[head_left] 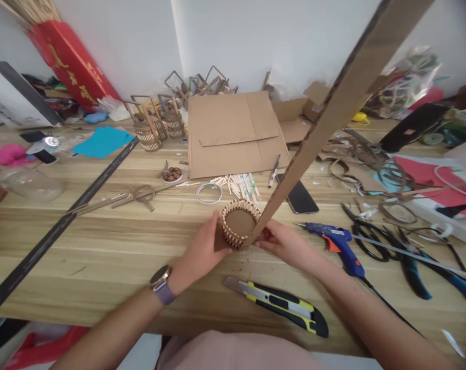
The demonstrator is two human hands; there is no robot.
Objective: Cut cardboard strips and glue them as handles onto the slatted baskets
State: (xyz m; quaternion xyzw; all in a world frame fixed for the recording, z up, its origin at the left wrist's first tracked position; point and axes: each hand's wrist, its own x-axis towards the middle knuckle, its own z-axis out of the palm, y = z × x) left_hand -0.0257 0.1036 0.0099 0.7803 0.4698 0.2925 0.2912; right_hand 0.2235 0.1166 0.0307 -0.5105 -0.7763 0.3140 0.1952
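A small round basket (238, 223) of thin wooden sticks around a cardboard disc lies tipped on its side on the wooden table (109, 252). My left hand (202, 252), watch on the wrist, grips the basket from the left. My right hand (281, 241) pinches the lower end of a long cardboard strip (333, 113) against the basket's right rim. The strip slants up to the top right, out of view.
A yellow-black utility knife (279, 303) lies just in front of my hands; a blue glue gun (339, 244), scissors (372, 236) and pliers lie to the right. A phone (300, 198), loose sticks (240, 185), a tape ring (209, 193), flat cardboard (233, 133) and finished baskets (156, 128) sit behind.
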